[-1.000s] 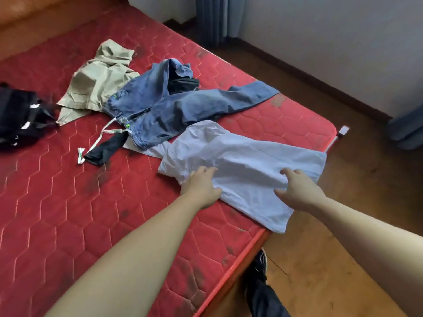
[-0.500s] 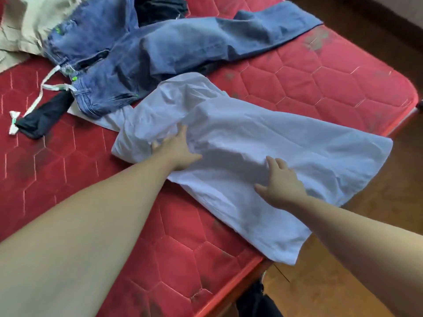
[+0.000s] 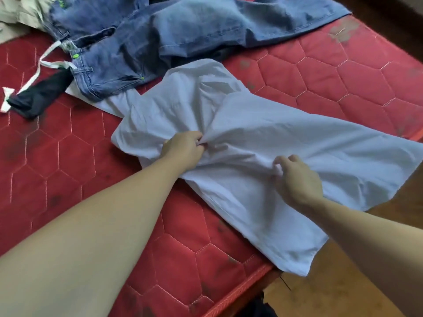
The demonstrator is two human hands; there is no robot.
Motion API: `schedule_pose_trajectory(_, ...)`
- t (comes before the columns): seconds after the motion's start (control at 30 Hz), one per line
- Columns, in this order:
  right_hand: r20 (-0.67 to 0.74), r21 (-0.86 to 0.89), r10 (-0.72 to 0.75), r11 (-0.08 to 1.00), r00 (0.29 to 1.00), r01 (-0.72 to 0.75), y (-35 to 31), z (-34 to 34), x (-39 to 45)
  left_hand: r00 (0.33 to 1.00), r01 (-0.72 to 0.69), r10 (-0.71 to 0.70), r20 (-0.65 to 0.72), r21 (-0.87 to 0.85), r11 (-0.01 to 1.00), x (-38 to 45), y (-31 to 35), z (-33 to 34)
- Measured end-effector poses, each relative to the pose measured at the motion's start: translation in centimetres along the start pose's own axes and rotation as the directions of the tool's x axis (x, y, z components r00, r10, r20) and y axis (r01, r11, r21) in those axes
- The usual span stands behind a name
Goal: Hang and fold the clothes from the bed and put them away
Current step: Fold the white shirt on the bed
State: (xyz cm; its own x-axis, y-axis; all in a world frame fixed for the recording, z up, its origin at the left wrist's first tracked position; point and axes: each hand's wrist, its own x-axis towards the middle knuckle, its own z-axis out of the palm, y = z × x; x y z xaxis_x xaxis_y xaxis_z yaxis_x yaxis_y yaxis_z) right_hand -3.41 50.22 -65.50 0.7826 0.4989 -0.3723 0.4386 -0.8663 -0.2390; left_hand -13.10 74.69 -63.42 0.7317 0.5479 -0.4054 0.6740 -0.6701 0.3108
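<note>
Shirt beside jeans on mattress

A red quilted mattress, stitched in a hexagon pattern and marked with dark smudges, filled most of the frame in soft, even light. Its near right edge ran diagonally, with a strip of frame below it. Beyond that edge lay a brown wooden floor, which darkened toward the far right corner.
</note>
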Motion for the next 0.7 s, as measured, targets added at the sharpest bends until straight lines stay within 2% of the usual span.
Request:
schedule_pose_trajectory(0.13, -0.083, 0.088, 0.029, 0.996, 0.996, -0.022, -0.2, 0.2, -0.6, 0.973, -0.207, 0.203, -0.113, -0.019, 0.978, -2.6, -0.8, -0.1)
schedule_pose_trajectory(0.23, -0.145, 0.238, 0.066, 0.971, 0.987, -0.03, -1.6, -0.9, -1.8, 0.988, -0.115, 0.08, -0.131, -0.29, 0.95, -4.3, -0.8, -2.0)
schedule_pose_trajectory(0.37, -0.214, 0.422, 0.079, 0.906, 0.974, 0.019, -5.8, -5.8, -3.4, 0.96, -0.112, -0.022, -0.28, -0.453, 0.885, -6.4, -0.9, -7.2)
schedule_pose_trajectory(0.53, -0.372, 0.489, 0.034, 0.856, 0.928, 0.165, -13.6, -15.6, -7.1, 0.927, -0.181, -0.033, -0.373, -0.522, 0.833, -11.3, -1.4, -17.9)
schedule_pose_trajectory(0.7, -0.486, 0.445, -0.003, 0.86, 0.874, 0.251, -21.4, -25.9, -14.8, 0.941, -0.207, 0.002, -0.34, -0.567, 0.797, -19.7, -1.8, -29.6)
